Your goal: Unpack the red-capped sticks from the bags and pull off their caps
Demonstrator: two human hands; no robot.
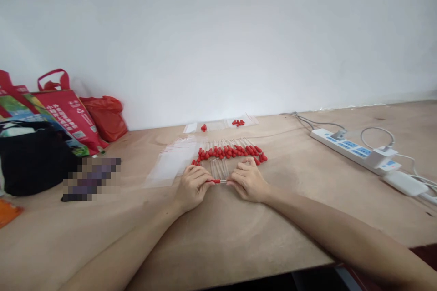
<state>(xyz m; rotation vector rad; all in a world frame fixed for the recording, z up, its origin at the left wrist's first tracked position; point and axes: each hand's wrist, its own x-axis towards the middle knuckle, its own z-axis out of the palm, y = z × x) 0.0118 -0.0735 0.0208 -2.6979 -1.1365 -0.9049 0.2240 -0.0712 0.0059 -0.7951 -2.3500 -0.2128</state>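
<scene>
Left hand (194,186) pinches red cap (216,181), right hand (249,181) slim clear rod (223,182), end to end, nearside of red-capped row (228,151)! Clear rods (219,168) between row and hands; power strip (351,149) right of row.

Bare left forearm (136,241) and right forearm (327,223) slant inward, with the left hand (194,186) and right hand (249,181) pretty much facing off, just a bit apart, both pinching, fingers curled.
</scene>
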